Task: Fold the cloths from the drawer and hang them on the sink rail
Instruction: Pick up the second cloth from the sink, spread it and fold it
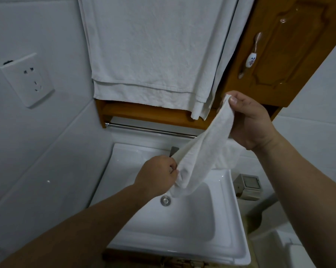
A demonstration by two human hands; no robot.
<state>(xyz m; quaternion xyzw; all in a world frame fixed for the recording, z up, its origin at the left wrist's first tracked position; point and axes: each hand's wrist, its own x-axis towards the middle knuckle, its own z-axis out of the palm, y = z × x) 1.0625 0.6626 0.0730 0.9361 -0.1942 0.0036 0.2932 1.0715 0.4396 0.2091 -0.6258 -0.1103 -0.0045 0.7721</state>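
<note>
Head view: cloth point(206, 149) hides tap.

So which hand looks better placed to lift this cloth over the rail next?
Probably the right hand: it pinches the cloth's upper end, already above the rail in the picture. The left hand grips the lower end, over the sink.

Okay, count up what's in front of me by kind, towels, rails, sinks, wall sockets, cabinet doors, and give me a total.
White towels: 3, one large and one narrow hanging, one small towel held by the left hand and right hand
Metal rails: 1
White sinks: 1
Wall sockets: 1
Wooden cabinet doors: 1
Total: 7
</note>
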